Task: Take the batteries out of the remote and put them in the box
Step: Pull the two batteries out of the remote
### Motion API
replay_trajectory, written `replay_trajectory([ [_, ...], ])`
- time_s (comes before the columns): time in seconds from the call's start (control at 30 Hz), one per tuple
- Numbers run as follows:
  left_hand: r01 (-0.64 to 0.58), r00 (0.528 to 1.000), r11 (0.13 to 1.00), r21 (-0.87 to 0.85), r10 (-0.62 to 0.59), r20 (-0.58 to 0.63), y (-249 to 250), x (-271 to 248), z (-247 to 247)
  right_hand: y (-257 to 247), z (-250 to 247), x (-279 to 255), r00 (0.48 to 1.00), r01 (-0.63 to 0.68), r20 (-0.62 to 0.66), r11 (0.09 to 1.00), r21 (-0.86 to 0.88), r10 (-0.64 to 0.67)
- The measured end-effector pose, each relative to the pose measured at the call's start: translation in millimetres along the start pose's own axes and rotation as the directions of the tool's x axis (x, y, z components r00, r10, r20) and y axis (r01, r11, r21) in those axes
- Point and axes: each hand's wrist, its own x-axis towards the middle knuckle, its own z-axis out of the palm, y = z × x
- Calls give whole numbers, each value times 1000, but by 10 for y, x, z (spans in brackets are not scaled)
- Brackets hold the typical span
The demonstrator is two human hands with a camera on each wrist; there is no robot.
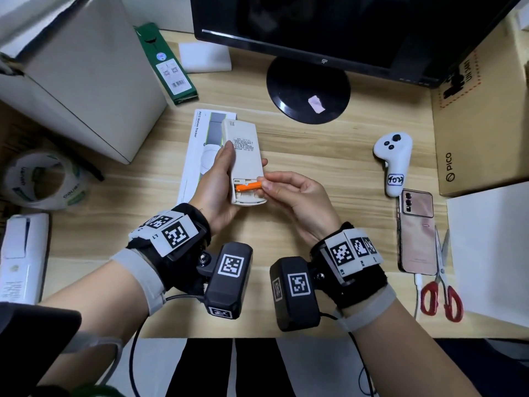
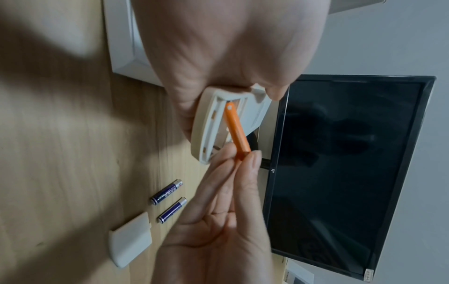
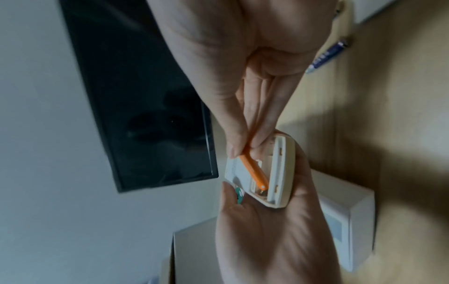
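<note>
My left hand grips a cream remote back side up above the desk, its battery bay open at the near end. My right hand pinches one end of an orange battery between thumb and fingertips. The battery sits tilted, its far end still in the bay. Two purple batteries and the cream battery cover lie on the desk under my hands, hidden in the head view. A flat white box lies beneath the remote.
A black monitor on a round stand is behind. A white controller, pink phone and red scissors lie right. A tape roll, green box and cardboard boxes are left.
</note>
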Motion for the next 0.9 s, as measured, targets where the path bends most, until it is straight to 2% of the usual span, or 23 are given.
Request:
replay_trajectory([
  [0.13, 2, 1000, 1000, -23, -2, 18, -2, -17, 27, 62, -13, 23, 1000, -12, -22, 998, 56, 14],
  [0.37, -29, 999, 999, -32, 30, 36, -1, -33, 81, 138, -35, 73, 999, -26, -42, 999, -47, 24],
  [0.47, -36, 999, 999, -34, 37, 31, 0, -33, 81, 121, -75, 80, 998, -45, -42, 999, -28, 44],
  [0.63, -30, 999, 999, -40, 31, 30, -5, -20, 73, 121, -121, 91, 990, -139, 24, 990, -2, 139],
  [0.9, -64, 998, 998, -19, 65, 25, -2, -25, 29, 112, -108, 49, 967, -184, 151, 972, -148, 206],
])
